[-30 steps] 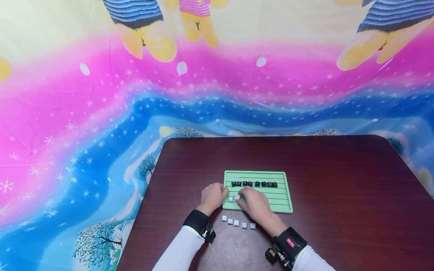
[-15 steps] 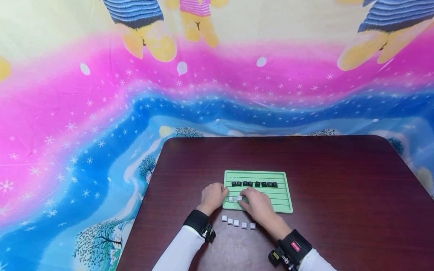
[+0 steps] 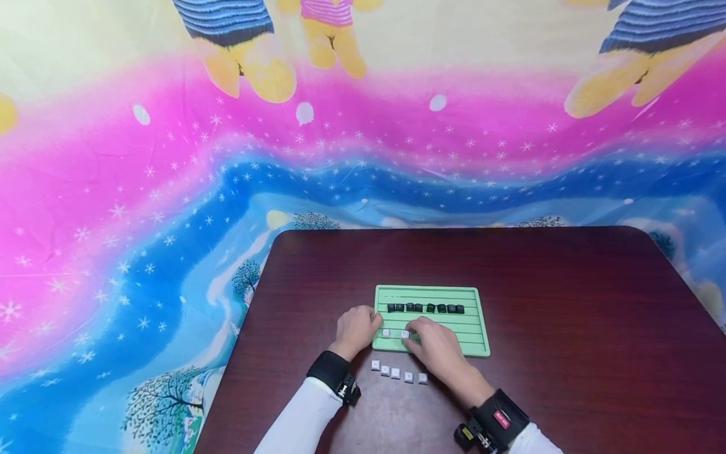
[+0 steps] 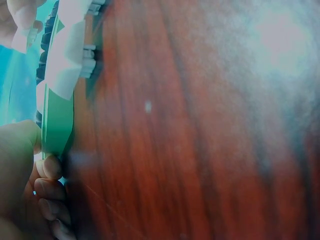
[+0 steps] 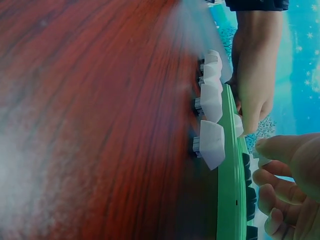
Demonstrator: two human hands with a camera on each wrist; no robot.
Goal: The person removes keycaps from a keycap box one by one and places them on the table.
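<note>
A green ridged tray (image 3: 471, 334) lies on the table, with a row of black keycaps (image 3: 431, 308) across it. My left hand (image 3: 356, 329) holds the tray's left edge, thumb on one side and curled fingers (image 4: 50, 189) at its underside in the left wrist view. One white keycap (image 3: 386, 333) sits in a lower groove near that hand. To its right, my right hand (image 3: 437, 343) pinches a second white keycap (image 3: 405, 334) between thumb and finger over the same groove. Fingertips partly cover this keycap in the right wrist view.
Several white keycaps (image 3: 395, 373) stand in an uneven row on the dark wooden table (image 3: 567, 315), just in front of the tray. A printed cloth (image 3: 397, 157) hangs behind the table's far edge.
My right hand has shifted slightly right and toward me with the pinched keycap, widening the gap to the first white keycap. The left hand stays at the tray's edge.
</note>
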